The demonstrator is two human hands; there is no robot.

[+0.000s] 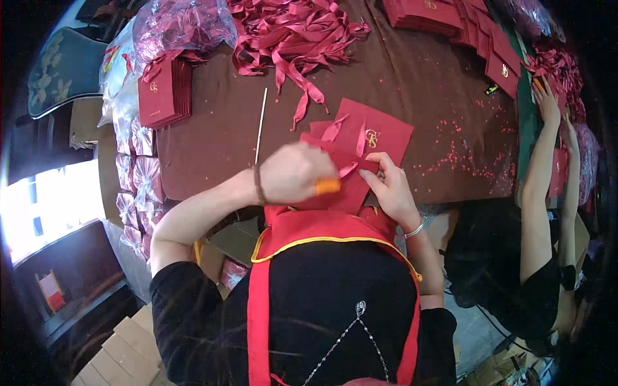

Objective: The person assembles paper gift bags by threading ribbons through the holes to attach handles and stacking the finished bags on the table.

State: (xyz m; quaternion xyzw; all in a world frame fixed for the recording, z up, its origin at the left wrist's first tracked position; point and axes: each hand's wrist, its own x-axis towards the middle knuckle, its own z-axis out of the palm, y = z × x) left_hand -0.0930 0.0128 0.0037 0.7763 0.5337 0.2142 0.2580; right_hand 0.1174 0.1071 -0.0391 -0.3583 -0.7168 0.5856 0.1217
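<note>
My left hand, blurred by motion, is closed in a fist over the near red paper bag. A short orange piece, which looks like a tool handle, sticks out of it; its tip is hidden. My right hand pinches the upper right edge of the near red bag between thumb and fingers. A pink ribbon shows on that bag between my hands. Just beyond lies another red bag with a gold emblem and ribbon ends on it.
A brown-covered table bears a heap of pink ribbons, a stack of red bags, more bags and red scraps. A thin white stick lies left. At right, a co-worker's arms reach toward ribbons.
</note>
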